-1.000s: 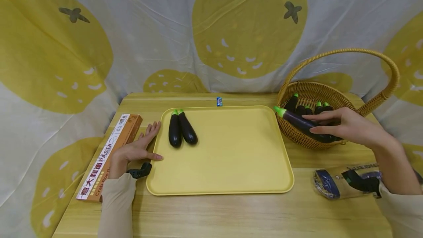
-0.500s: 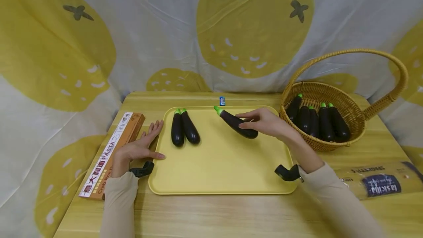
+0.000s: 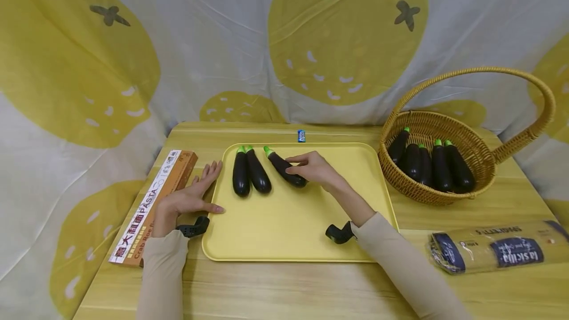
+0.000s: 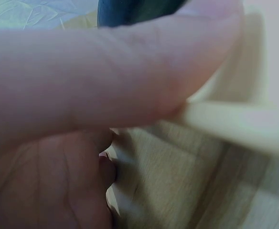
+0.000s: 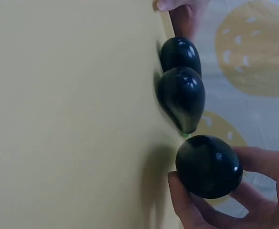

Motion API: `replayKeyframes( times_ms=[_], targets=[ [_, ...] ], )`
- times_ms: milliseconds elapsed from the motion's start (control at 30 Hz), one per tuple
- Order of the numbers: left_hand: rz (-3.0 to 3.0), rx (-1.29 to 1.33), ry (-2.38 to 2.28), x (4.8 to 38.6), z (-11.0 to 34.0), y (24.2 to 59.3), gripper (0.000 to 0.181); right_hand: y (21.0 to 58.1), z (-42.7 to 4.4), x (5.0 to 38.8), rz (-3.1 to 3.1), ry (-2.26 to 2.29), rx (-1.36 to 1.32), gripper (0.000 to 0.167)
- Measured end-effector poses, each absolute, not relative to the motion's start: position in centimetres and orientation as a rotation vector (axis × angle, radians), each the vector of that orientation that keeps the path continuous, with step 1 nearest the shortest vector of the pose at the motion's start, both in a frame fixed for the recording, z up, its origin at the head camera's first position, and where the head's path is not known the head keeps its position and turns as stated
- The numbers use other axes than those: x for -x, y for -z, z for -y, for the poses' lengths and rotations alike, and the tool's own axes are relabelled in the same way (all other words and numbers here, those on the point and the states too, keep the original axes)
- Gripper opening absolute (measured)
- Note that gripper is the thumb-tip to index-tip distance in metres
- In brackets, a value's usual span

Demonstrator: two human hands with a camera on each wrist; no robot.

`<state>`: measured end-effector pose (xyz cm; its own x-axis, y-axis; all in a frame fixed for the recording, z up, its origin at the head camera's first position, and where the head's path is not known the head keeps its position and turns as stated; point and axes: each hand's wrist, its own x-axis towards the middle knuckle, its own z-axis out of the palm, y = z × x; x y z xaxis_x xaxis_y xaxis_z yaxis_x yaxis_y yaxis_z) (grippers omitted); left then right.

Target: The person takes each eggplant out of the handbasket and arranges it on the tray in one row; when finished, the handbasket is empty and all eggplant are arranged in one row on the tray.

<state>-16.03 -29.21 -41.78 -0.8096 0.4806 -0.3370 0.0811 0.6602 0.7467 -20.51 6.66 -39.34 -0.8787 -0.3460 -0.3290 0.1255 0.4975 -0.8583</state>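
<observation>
My right hand (image 3: 313, 168) pinches an eggplant (image 3: 282, 166) between thumb and fingers over the yellow tray (image 3: 284, 231). In the right wrist view that held eggplant (image 5: 209, 167) shows its round dark end, with a shadow on the tray beside it. Two more eggplants (image 3: 240, 174) (image 3: 258, 172) lie side by side at the tray's left, green stems toward the back. My left hand (image 3: 191, 200) rests at the tray's left rim with fingers spread. Its thumb (image 4: 130, 71) lies across the rim in the left wrist view.
At the back right stands a wicker basket (image 3: 411, 192) with a tall handle, holding several eggplants (image 3: 440, 169). A spaghetti bag (image 3: 498, 248) lies in front of it. Left of the tray is a pasta box (image 3: 151, 206). A small blue packet (image 3: 301, 136) sits behind the tray.
My right hand has carried the eggplant from the basket leftward over the tray, close to the two lying there. The left hand has stayed at the tray's rim.
</observation>
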Motion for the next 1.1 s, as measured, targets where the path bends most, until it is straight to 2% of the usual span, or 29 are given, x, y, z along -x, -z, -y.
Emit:
replayKeyframes(
  times_ms=[700, 967, 1100],
  targets=[
    [-2.356, -0.428, -1.037, 16.0, 29.3, 41.9, 0.125, 40.2, -4.3, 20.3, -2.388, 1.226, 0.249, 0.046],
    [-2.337, -0.426, -1.065, 16.0, 29.2, 41.7, 0.125, 40.5, -4.8, 20.3, -2.464, 1.161, 0.473, 0.058],
    [-2.342, -0.421, -1.06, 16.0, 29.1, 41.6, 0.125, 40.6, -5.0, 20.0, -2.498, 1.168, 0.525, 0.056]
  ],
)
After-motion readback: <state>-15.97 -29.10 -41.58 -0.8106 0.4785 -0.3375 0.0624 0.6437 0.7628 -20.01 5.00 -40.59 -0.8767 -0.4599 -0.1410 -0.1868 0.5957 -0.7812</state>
